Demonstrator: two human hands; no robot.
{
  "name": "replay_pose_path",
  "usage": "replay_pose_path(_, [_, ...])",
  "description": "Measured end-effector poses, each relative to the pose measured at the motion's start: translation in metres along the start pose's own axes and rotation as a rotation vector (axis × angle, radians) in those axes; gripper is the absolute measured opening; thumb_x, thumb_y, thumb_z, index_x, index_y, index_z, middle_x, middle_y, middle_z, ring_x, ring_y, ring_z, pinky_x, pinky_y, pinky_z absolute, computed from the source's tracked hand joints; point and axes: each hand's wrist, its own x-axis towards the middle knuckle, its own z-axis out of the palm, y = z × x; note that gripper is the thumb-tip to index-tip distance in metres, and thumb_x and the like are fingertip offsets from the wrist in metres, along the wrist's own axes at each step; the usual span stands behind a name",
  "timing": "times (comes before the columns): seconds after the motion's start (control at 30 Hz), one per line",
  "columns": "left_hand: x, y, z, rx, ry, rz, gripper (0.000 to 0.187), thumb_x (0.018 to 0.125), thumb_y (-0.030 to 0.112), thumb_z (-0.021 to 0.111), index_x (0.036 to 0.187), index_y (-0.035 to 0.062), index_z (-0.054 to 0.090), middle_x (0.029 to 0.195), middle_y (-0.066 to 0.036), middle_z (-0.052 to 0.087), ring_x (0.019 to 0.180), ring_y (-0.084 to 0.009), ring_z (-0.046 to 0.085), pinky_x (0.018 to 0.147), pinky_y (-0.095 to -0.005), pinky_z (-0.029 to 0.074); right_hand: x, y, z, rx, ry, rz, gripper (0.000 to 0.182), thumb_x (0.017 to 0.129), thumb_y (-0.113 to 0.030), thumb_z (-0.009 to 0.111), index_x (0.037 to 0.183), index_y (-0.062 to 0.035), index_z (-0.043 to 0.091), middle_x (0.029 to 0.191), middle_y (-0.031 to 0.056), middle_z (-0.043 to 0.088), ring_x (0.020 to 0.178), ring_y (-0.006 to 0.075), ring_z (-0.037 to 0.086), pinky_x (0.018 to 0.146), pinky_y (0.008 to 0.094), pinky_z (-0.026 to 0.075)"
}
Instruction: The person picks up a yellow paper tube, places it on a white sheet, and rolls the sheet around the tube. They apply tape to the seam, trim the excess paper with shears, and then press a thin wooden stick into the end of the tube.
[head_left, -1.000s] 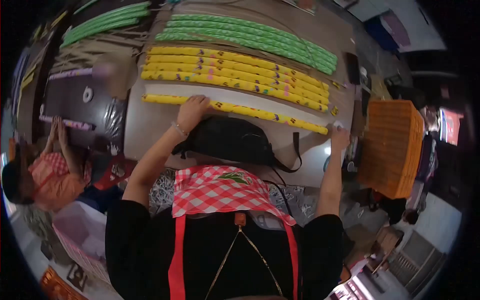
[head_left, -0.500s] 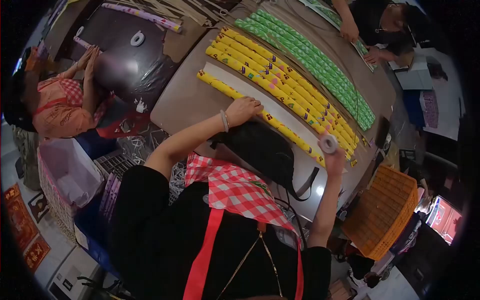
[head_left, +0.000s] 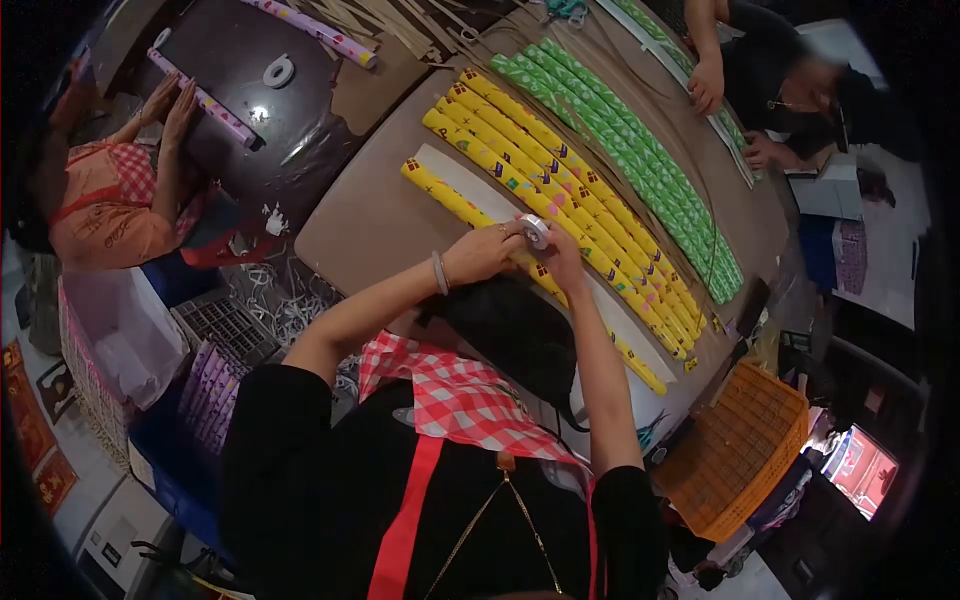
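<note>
A yellow patterned wrapping-paper roll (head_left: pixel 440 192) lies across the table in front of me, on a pale sheet. My right hand (head_left: pixel 562 262) grips a small roll of tape (head_left: pixel 539 224) above the middle of that paper roll. Close against the tape is my left hand (head_left: pixel 485 252), its fingers drawn together over the paper roll. What the left fingertips pinch, if anything, is hidden. Both hands cover the roll's middle part. Beyond them, several finished-looking yellow rolls (head_left: pixel 560 190) lie side by side, with green patterned rolls (head_left: pixel 640 160) behind.
An orange basket (head_left: pixel 735 450) stands by the table's right side. Another person's hands (head_left: pixel 180 105) rest by a pink-purple roll (head_left: pixel 215 112) at a dark table, with a tape roll (head_left: pixel 279 71) nearby. A second co-worker's hand (head_left: pixel 707 85) is at the far right. Scissors (head_left: pixel 650 435) lie near the table edge.
My right hand has brought the tape from the right end of the near yellow roll to its middle, beside my left hand. The left-side co-worker's pink-purple roll now shows more fully.
</note>
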Motion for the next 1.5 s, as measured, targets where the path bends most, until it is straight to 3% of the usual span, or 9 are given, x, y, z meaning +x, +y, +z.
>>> replay_pose_path(0.13, [0.0, -0.003, -0.008, -0.104, 0.164, -0.019, 0.02, 0.071, 0.01, 0.06, 0.088, 0.0054, 0.051, 0.092, -0.011, 0.053, 0.082, -0.0293, 0.053, 0.069, -0.0346, 0.044, -0.005, -0.008, 0.008, -0.186, 0.051, -0.044, 0.035, 0.078, -0.016, 0.042, 0.105, 0.0023, 0.054, 0.099, 0.0051, 0.055, 0.087, 0.0105, 0.049, 0.078, 0.022, 0.038])
replay_pose_path(0.27, [0.017, -0.005, -0.011, -0.189, 0.382, -0.418, 0.012, 0.073, 0.009, 0.057, 0.083, 0.0021, 0.057, 0.085, -0.014, 0.055, 0.075, -0.0318, 0.053, 0.068, -0.0365, 0.043, -0.004, -0.004, 0.003, -0.201, 0.068, -0.019, 0.028, 0.078, -0.016, 0.045, 0.096, 0.0025, 0.057, 0.109, 0.0058, 0.052, 0.09, 0.0099, 0.049, 0.08, 0.0227, 0.037])
replay_pose_path(0.4, [0.023, -0.006, -0.015, -0.231, 0.084, -0.483, 0.016, 0.078, 0.014, 0.055, 0.088, 0.0021, 0.061, 0.083, -0.015, 0.057, 0.079, -0.0301, 0.054, 0.07, -0.0348, 0.043, -0.005, -0.008, 0.006, -0.206, 0.054, -0.012, 0.022, 0.078, -0.014, 0.048, 0.089, 0.0029, 0.057, 0.111, 0.0049, 0.051, 0.09, 0.0093, 0.048, 0.078, 0.0224, 0.038])
replay_pose_path(0.47, [0.024, -0.001, -0.019, -0.229, 0.076, -0.504, 0.017, 0.077, 0.015, 0.056, 0.087, 0.0021, 0.061, 0.082, -0.014, 0.057, 0.079, -0.0293, 0.054, 0.07, -0.0344, 0.043, -0.006, -0.013, 0.014, -0.264, 0.086, -0.002, 0.021, 0.076, -0.013, 0.046, 0.087, 0.0009, 0.056, 0.109, 0.0002, 0.05, 0.07, 0.0037, 0.043, 0.059, 0.017, 0.033])
replay_pose_path(0.6, [0.021, 0.0, -0.026, -0.277, 0.079, -0.559, 0.017, 0.075, 0.016, 0.059, 0.084, 0.0026, 0.062, 0.081, -0.013, 0.059, 0.077, -0.0265, 0.056, 0.07, -0.0332, 0.043, -0.006, -0.013, 0.015, -0.291, 0.066, -0.065, 0.018, 0.077, -0.015, 0.046, 0.081, 0.0003, 0.056, 0.109, -0.0004, 0.051, 0.07, 0.0037, 0.044, 0.059, 0.0167, 0.034])
replay_pose_path(0.67, [0.02, -0.002, -0.029, -0.263, 0.072, -0.578, 0.016, 0.074, 0.016, 0.06, 0.083, 0.0029, 0.062, 0.08, -0.013, 0.059, 0.077, -0.0255, 0.056, 0.069, -0.0327, 0.044, -0.005, -0.013, 0.011, -0.252, 0.045, 0.002, 0.017, 0.082, -0.013, 0.05, 0.081, 0.0025, 0.057, 0.114, 0.0055, 0.048, 0.092, 0.0103, 0.048, 0.077, 0.0216, 0.038])
replay_pose_path(1.1, [0.004, -0.05, -0.07, -0.074, 0.346, -0.667, 0.012, 0.069, 0.02, 0.062, 0.077, 0.0109, 0.065, 0.072, -0.006, 0.062, 0.071, -0.0221, 0.059, 0.062, -0.0316, 0.045, 0.019, -0.004, 0.024, -0.461, 0.198, 0.026, 0.025, 0.085, -0.024, 0.049, 0.081, -0.0007, 0.058, 0.092, 0.0071, 0.057, 0.079, 0.0139, 0.054, 0.071, 0.0256, 0.041])
replay_pose_path(1.27, [-0.003, -0.08, -0.078, 0.132, 0.254, -0.774, 0.014, 0.067, 0.023, 0.062, 0.074, 0.0125, 0.067, 0.072, -0.005, 0.063, 0.076, -0.0218, 0.056, 0.065, -0.0352, 0.042, 0.03, -0.016, 0.056, -1.192, 0.373, -0.049, 0.038, 0.082, -0.038, 0.048, 0.073, -0.0022, 0.056, 0.079, 0.0114, 0.057, 0.075, 0.0275, 0.056, 0.066, 0.0342, 0.043])
replay_pose_path(1.5, [-0.004, -0.105, -0.086, 0.268, 0.342, -0.886, 0.015, 0.068, 0.024, 0.059, 0.076, 0.0149, 0.067, 0.071, -0.007, 0.063, 0.074, -0.0252, 0.057, 0.065, -0.0373, 0.042, 0.047, -0.018, 0.081, -1.476, 0.497, -0.13, 0.045, 0.08, -0.046, 0.046, 0.068, -0.0032, 0.054, 0.072, 0.0135, 0.056, 0.071, 0.0311, 0.056, 0.059, 0.041, 0.043])
